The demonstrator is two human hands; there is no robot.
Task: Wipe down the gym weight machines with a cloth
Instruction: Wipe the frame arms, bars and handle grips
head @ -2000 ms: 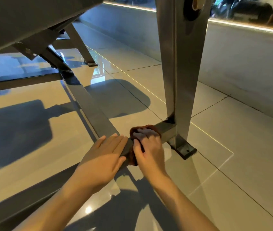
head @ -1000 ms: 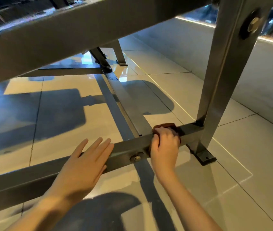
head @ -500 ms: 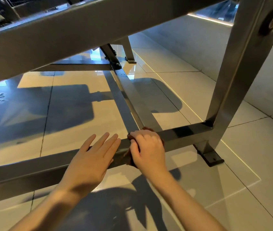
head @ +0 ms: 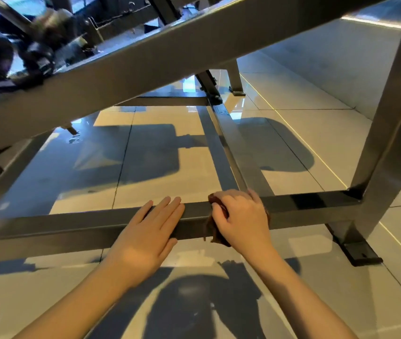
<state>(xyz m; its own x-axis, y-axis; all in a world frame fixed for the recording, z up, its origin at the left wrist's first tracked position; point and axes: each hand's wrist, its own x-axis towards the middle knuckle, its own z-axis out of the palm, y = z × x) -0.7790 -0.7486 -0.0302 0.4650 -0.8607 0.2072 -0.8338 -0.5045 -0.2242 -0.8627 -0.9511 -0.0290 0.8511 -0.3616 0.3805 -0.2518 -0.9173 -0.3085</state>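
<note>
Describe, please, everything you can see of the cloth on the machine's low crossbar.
The cloth is dark reddish-brown, soft and crumpled, mostly hidden under the right hand, which grips it against the grey metal crossbar. It drapes over the bar's top and down its front face, with a loose corner at the lower edge. The left hand lies flat beside it, apart.

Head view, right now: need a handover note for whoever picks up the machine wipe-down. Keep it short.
Left hand: open, fingers straight, flat on the low crossbar, holding nothing.
Right hand: holds the dark red cloth pressed on the same crossbar, just right of the left hand, where the floor rail meets it.
Done: the picture does not show which parts are already wiped.
Left: probably the crossbar's span to the left, the upright post and the slanted beam.
</note>
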